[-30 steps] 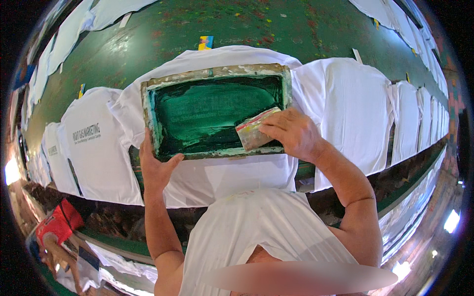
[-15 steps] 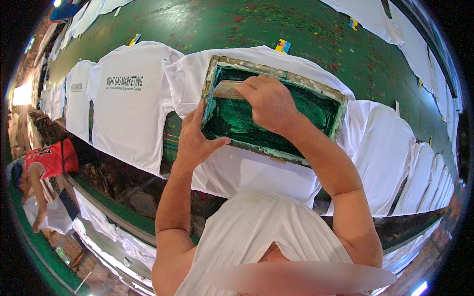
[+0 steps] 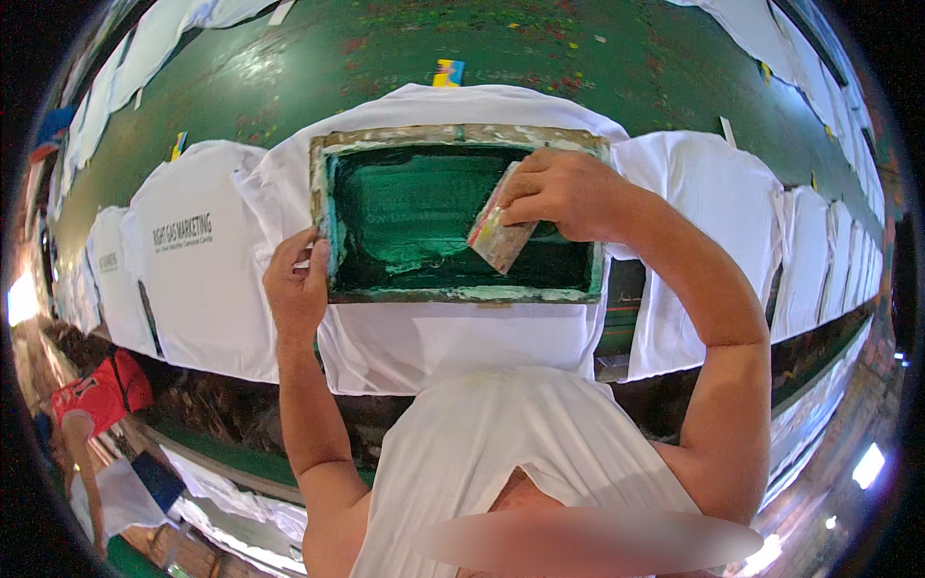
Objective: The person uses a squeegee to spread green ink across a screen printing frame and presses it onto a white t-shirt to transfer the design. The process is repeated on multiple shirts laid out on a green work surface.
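Observation:
A screen printing frame (image 3: 321, 183) with a wooden rim lies on a white T-shirt (image 3: 424, 347), its long sides running left to right. Dark green ink is smeared over the mesh (image 3: 424, 193) inside it. My left hand (image 3: 295, 284) holds the frame's left rim near its lower corner, fingers and thumb closed about the edge. In my right hand (image 3: 568, 196) is a flat squeegee (image 3: 501, 231), gripped from above and tilted. Its blade end rests over the right half of the mesh. My palm hides part of its upper end.
Printed white shirts (image 3: 193, 279) lie to the left and plain ones (image 3: 699, 222) to the right along a paint-flecked green table (image 3: 385, 58). A yellow and blue tag (image 3: 447, 73) stands behind the frame. At the lower left, a person in a red top (image 3: 101, 393) handles white cloth.
The frame has straightened from a slant and appears further left in view. My right hand has carried the squeegee from the mesh's left end to its right half. My left hand stays on the rim.

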Demonstrator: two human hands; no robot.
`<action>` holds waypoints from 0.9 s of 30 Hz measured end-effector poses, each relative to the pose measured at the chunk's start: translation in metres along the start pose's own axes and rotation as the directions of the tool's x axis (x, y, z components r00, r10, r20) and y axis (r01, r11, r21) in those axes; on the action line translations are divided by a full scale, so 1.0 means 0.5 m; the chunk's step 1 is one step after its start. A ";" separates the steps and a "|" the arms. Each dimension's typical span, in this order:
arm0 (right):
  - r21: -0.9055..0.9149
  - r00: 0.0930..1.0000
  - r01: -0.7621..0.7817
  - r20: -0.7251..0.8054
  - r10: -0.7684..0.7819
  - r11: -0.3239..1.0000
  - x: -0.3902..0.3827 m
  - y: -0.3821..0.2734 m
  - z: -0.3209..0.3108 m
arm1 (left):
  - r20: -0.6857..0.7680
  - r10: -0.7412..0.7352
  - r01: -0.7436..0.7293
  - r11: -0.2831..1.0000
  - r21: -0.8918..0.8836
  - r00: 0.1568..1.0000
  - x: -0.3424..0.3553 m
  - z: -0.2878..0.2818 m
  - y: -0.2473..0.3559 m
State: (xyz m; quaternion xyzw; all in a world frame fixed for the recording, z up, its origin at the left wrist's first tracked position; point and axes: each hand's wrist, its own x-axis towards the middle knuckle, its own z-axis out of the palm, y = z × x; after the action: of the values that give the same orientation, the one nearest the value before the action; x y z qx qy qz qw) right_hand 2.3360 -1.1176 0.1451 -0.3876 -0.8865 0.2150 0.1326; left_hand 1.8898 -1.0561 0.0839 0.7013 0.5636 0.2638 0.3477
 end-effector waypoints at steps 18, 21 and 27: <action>0.002 0.856 -0.458 -0.266 0.442 0.889 -0.167 -0.269 0.177 | -0.139 0.127 -0.130 0.991 -0.013 0.982 0.007 0.073 -0.043; 0.056 0.667 -0.509 -0.605 0.435 0.859 -0.194 -0.262 0.193 | -0.160 0.258 -0.250 0.966 0.067 0.953 0.001 0.076 -0.055; 0.839 0.168 -0.343 -0.389 0.906 0.423 -0.243 -0.223 0.241 | -0.266 0.214 -0.251 0.962 -0.112 0.940 -0.019 0.074 -0.030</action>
State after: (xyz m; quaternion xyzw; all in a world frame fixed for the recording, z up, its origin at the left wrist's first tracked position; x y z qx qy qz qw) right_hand 2.2983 -1.3093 0.0857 -0.7268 -0.3235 0.2957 0.5288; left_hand 1.9069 -1.0704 0.0493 0.6972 0.4955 0.4296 0.2896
